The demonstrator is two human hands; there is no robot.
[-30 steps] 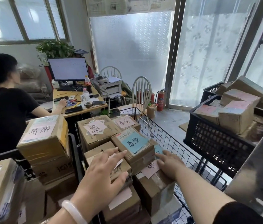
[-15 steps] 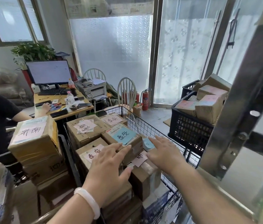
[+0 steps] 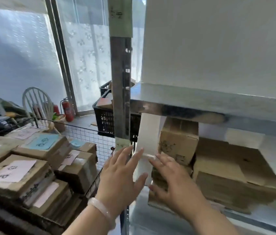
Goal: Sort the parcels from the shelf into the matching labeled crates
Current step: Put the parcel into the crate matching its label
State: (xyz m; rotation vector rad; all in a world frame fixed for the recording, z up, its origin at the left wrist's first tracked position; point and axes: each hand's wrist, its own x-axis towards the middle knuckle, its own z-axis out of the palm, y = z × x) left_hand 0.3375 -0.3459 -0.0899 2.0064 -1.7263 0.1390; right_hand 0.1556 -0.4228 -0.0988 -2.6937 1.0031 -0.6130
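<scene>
Head view: the left hand, a pale bracelet at its wrist, is spread flat with straight fingers at the left face of a tall white parcel. The right hand lies opposite, fingers also apart and straight, tips at the parcel's lower right edge. Neither hand has closed on anything, and blur makes it hard to say whether the fingertips actually touch.

The white parcel stands upright at the left end of the lower shelf, just right of the metal post and close against a brown box. Flatter brown cartons lie further right.

Judging by this, the step in hand is drawing that parcel out. It should go best if both palms squeeze its broad faces low down, then slide it toward the near edge rather than tip it. It sits tight between post and box, and the board above leaves little headroom. The brown box may drag along, so it is worth watching.

To the left, the wire crate holds labelled parcels. The white parcel's label should be read before a crate is chosen.
</scene>
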